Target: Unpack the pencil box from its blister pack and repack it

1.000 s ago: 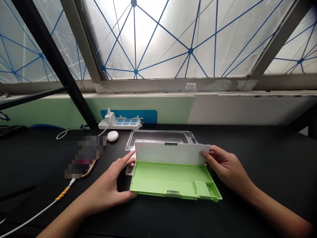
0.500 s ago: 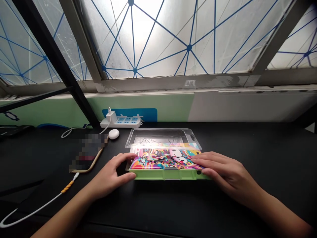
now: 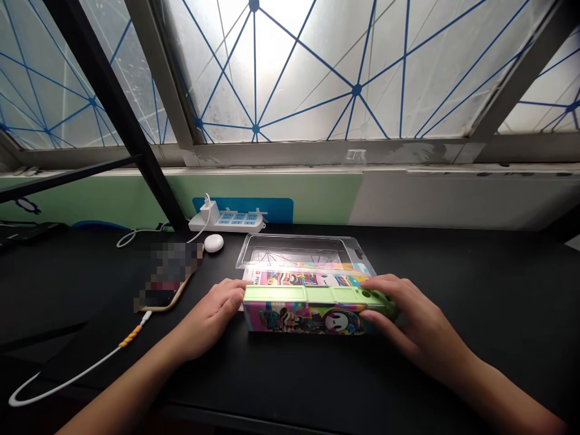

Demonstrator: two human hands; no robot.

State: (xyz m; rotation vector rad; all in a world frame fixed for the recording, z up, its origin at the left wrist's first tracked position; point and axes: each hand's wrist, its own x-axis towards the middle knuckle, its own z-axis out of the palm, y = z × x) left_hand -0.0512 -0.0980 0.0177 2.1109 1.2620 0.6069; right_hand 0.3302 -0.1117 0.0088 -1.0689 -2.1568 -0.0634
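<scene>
A green pencil case (image 3: 312, 308) with a colourful cartoon lid stands tilted up on its long edge on the black desk (image 3: 475, 284), its printed face turned toward me. My left hand (image 3: 215, 314) grips its left end, fingers curled round the corner. My right hand (image 3: 408, 320) wraps round its right end, fingers over the green rim. Just behind the case lies a printed card insert (image 3: 312, 278), and behind that an open clear plastic package (image 3: 303, 251).
A phone (image 3: 165, 278) lies to the left with a white cable (image 3: 77, 374) running off toward me. A white power strip (image 3: 229, 222) with a charger and a small white round object (image 3: 213, 243) sit near the wall. Windows rise behind the desk.
The case's lid was folded down shut, then both hands tipped the closed case up onto its long edge with the printed lid facing me.
</scene>
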